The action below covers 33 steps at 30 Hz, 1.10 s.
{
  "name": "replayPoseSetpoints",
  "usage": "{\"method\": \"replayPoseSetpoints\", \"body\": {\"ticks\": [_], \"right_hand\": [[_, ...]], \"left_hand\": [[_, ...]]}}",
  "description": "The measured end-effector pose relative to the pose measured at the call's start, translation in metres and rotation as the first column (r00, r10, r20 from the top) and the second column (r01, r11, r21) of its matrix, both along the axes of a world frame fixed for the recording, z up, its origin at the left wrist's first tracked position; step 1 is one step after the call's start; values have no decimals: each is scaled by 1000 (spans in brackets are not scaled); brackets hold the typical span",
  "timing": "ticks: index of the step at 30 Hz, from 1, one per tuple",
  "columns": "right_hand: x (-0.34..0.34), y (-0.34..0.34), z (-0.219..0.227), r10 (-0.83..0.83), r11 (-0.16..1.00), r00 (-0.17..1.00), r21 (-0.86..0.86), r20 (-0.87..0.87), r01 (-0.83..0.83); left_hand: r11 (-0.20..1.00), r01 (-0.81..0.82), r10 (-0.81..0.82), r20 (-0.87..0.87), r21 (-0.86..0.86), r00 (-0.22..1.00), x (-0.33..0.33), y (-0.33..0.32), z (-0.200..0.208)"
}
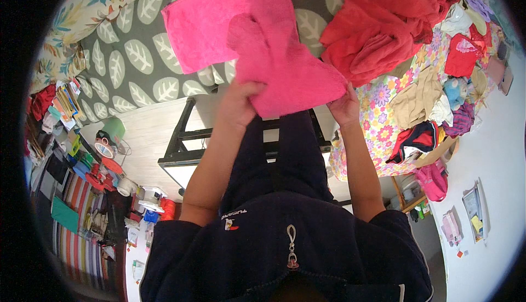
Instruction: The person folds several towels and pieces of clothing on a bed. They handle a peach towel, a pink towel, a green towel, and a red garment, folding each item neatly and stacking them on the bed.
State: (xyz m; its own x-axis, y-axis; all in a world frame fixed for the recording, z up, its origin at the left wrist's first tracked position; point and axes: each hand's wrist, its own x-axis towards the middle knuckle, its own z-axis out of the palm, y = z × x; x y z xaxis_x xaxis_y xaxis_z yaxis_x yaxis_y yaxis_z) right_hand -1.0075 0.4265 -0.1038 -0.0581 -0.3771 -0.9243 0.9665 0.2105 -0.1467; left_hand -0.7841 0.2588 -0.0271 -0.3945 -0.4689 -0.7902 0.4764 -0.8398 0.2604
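Two nearly closed hands, the left hand (240, 105) and the right hand (346, 106), pinch a pink cloth (293, 77) above the near edge of the leaf-patterned cover (138, 55). A loose pinch could let a corner slip. Flat pink fabric (200, 28) lies on the cover; a red heap (378, 31) at its right limits room.

A towel (290, 77) is between the left hand (241, 104) and the right hand (345, 106), with a sheet (129, 64) behind it. A heap of cloth (378, 33) lies to its right, and clothes (413, 102) lie farther right on a bedspread (375, 117). On the floor (147, 132), a frame (176, 154) stands near the person's legs (246, 154), and a bin (113, 128) is off to the left.
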Motion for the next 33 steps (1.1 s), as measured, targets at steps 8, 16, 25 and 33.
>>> {"method": "replayPoseSetpoints", "body": {"ticks": [8,16,25,33], "right_hand": [[-6,-19,18,358,924,821,299,-444,-240],[-20,-102,64,350,923,874,-34,-336,-383],[-11,-58,28,660,746,750,152,-41,-649],[-17,-53,42,538,794,819,207,200,-572]], "left_hand": [[233,840,-566,635,-490,526,-29,13,26],[-296,713,-440,753,-636,489,-29,34,9],[-527,592,-559,773,-610,299,-26,53,14],[-462,552,-589,705,-695,395,-23,55,33]]}}
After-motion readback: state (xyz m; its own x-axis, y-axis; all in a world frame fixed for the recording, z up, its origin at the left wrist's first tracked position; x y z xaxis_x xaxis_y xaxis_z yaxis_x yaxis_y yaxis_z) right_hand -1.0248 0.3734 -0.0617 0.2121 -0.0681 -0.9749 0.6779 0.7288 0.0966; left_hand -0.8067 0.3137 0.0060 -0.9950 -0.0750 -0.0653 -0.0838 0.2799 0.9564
